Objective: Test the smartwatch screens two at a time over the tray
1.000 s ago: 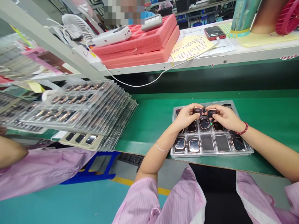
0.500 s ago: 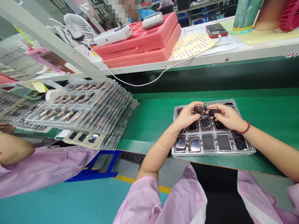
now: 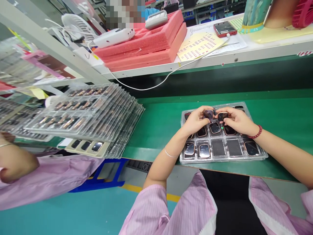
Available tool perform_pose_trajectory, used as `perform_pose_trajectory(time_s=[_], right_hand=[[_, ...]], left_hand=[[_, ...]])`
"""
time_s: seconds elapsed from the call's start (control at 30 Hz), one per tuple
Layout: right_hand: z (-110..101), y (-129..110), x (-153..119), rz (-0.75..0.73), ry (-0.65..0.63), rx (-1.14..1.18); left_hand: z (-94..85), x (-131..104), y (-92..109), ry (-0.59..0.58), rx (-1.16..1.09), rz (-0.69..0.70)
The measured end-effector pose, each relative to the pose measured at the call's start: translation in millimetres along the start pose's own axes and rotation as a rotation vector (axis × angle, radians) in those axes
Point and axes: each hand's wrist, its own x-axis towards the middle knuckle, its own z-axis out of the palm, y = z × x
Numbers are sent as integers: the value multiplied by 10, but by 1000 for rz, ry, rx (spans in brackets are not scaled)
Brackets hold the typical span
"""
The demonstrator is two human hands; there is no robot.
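My left hand [image 3: 197,119] pinches a smartwatch body [image 3: 208,114] with a dark screen and gold-coloured rim. In my right hand [image 3: 238,121] is a second smartwatch body [image 3: 222,116] of the same look, held between thumb and fingers. Both are raised side by side over the clear plastic tray [image 3: 262,156]. More watch bodies lie in its compartments, among them one with a lit screen [image 3: 204,151] in the front row. Two front-row compartments, such as the bare one [image 3: 218,148], hold no watch. My hands hide part of the back rows.
On the left stands a tall, slanted stack of filled clear trays [image 3: 127,120]. A co-worker's arm [image 3: 18,160] reaches in at the far left. The shelf above bears red foam blocks [image 3: 144,49], a phone [image 3: 225,28] and a dangling white cable [image 3: 156,87].
The screen of the watch in my left hand showed a yellow cross before and now looks dark. My hands have hardly moved; the view has shifted slightly.
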Motion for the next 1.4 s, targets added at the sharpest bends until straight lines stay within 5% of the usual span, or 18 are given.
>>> perform_pose_trajectory(time_s=[0.5,1.4], right_hand=[[-30,-39,2,71,7,7],[-8,-106,6,-25,7,-14]], left_hand=[[-40,37,-79,-18,-56,-3],[-76,35,-166,-85,6,98]])
